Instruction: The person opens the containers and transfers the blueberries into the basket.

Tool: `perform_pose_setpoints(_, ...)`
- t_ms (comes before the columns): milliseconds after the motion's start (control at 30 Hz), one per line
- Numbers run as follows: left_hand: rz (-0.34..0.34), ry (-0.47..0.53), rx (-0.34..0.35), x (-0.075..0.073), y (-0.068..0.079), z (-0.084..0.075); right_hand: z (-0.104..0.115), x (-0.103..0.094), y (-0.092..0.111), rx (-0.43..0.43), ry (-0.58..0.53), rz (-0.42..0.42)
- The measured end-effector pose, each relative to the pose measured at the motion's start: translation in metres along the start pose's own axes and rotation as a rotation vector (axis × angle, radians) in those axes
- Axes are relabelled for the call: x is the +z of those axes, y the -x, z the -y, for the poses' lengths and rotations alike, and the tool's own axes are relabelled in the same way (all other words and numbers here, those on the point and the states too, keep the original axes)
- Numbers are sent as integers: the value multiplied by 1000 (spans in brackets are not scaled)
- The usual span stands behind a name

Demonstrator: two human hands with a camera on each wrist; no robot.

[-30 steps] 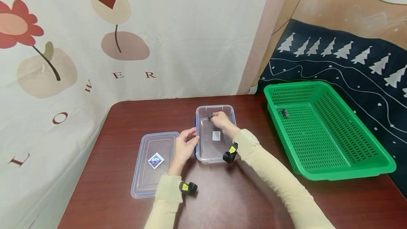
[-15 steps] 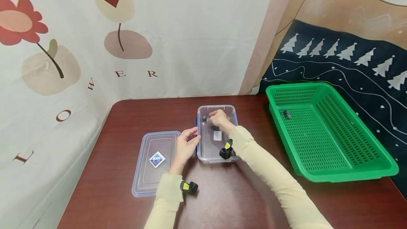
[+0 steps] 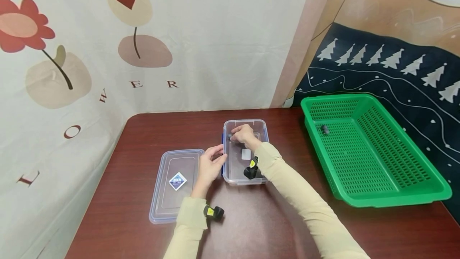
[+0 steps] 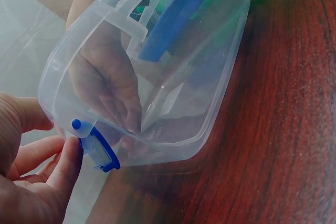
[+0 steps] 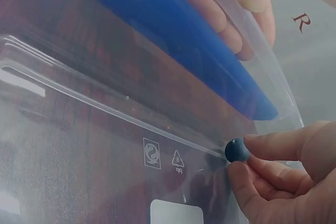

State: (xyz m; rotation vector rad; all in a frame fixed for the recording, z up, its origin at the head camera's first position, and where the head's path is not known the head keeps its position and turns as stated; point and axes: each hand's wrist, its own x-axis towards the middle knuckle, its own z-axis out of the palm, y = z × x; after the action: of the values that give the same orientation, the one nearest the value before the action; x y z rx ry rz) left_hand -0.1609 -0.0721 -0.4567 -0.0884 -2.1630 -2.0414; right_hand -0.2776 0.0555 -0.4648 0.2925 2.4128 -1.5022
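Note:
A clear plastic box (image 3: 246, 181) with blue side latches stands on the table. Inside it, my right hand (image 3: 244, 134) reaches down near the far left corner. Its thumb and fingers (image 5: 273, 148) pinch a small dark blue ball (image 5: 236, 150) close to the box floor, as the right wrist view shows. In the head view those fingers partly cover the ball. My left hand (image 3: 210, 165) grips the box's left side at the rim, with fingertips beside a blue latch (image 4: 100, 152) in the left wrist view.
The clear lid (image 3: 167, 207), bearing a diamond-shaped label, lies flat left of the box, partly under the left hand. At right stands a green basket (image 3: 379, 202) with small dark grey things (image 3: 325, 129) in its far left part. A patterned cloth hangs behind the table.
My right hand has shifted slightly left inside the box. The ball showed beside the fingertips half a second ago and is now pinched near the left wall. The left hand stays put.

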Motion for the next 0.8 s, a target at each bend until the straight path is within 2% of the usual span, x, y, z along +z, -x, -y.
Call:
perform_pose_setpoints(233, -2, 7, 9, 0, -1, 3, -2, 3, -4, 3, 20, -3)
perform_pose_setpoints(500, -13, 31, 4, 0, -9, 33, -4, 5, -6, 13, 3, -11)
perform_pose_setpoints(800, -14, 36, 25, -1, -9, 37, -6, 6, -5, -36, 52, -10)
